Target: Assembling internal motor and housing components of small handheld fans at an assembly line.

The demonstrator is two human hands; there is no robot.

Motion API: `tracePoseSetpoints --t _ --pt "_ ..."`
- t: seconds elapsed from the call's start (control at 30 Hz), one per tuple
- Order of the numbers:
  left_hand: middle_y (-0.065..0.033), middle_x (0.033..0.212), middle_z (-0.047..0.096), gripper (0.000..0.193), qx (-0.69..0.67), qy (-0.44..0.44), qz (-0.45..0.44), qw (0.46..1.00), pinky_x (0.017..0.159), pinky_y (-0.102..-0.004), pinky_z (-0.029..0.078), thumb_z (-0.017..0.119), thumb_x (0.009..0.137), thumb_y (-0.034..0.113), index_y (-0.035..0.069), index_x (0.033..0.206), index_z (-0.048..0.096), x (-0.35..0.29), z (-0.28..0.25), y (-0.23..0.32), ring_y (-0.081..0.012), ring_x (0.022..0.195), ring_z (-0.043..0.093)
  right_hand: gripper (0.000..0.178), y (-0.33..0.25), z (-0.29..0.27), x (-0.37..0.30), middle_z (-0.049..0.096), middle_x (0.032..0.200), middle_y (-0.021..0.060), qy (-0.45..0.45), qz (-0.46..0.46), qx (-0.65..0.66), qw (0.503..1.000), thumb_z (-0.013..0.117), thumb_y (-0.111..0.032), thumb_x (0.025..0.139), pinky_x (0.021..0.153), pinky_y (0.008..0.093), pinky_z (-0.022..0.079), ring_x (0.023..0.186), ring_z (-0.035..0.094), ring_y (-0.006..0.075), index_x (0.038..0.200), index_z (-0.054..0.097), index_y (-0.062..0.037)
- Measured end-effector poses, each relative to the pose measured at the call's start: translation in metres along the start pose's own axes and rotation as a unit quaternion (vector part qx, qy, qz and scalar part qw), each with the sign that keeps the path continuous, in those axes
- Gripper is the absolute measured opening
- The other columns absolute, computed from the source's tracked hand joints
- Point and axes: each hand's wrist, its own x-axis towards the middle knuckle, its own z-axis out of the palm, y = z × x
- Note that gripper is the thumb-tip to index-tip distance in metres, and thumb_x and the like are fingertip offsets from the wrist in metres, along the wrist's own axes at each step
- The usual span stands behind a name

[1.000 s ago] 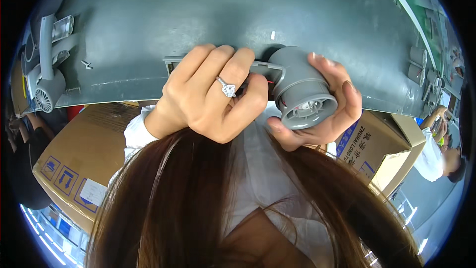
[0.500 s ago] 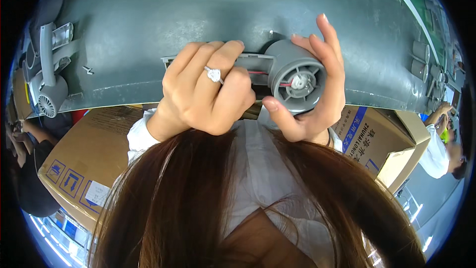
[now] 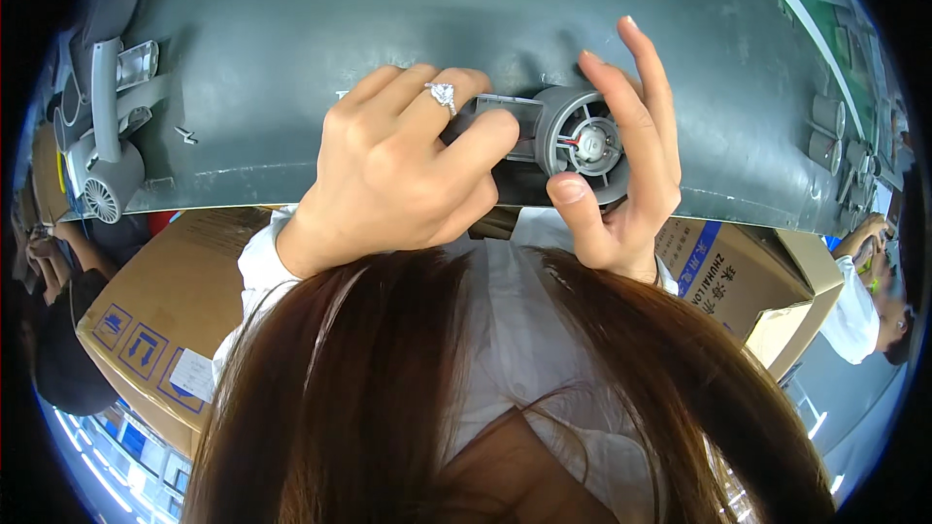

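Observation:
A grey hair dryer housing (image 3: 516,114) is held just above the near part of the dark table. Its round barrel faces me and shows a spoked ring with a small motor (image 3: 593,145) and a bit of red wire in the middle. My left hand (image 3: 403,155), with a ring on one finger, is closed over the handle end and hides most of it. Around the barrel's right side curves my right hand (image 3: 636,170). Its thumb lies at the barrel's lower edge, while two fingers stretch up beyond it.
Several grey housing parts (image 3: 105,107) lie at the table's left, with a small grey piece (image 3: 185,135) beside them. More grey parts (image 3: 826,134) lie at the right. Cardboard boxes stand below the table edge, left (image 3: 184,281) and right (image 3: 743,277). Other people work at both sides.
My left hand has shifted slightly right and turned over the handle. The barrel has tilted so its spoked opening faces up more, and my right thumb has moved right with it.

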Motion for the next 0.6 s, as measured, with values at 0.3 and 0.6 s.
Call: tracePoseSetpoints --t 0.3,0.6 --pt "-0.0089 0.090 0.063 0.018 0.012 -0.049 0.002 0.999 0.053 -0.0323 0.042 0.060 0.054 0.008 0.010 0.071 0.053 0.000 -0.007 -0.005 -0.0228 0.065 0.056 0.054 0.012 0.008 0.001 0.052 0.120 0.0348 0.046 -0.018 0.011 0.999 0.075 -0.026 0.057 0.087 0.0434 0.048 0.102 0.059 0.0392 0.100 0.067 0.0050" --pt "-0.0039 0.085 0.060 0.019 -0.003 -0.108 0.005 0.994 0.052 -0.0325 0.045 0.064 0.057 0.010 0.016 0.074 0.059 0.008 -0.018 -0.010 -0.0205 0.070 0.059 0.055 0.006 0.003 -0.002 0.059 0.112 0.0302 0.027 -0.016 -0.032 0.999 0.070 -0.029 0.066 0.091 0.0466 0.045 0.113 0.055 0.0420 0.104 0.062 0.0111"
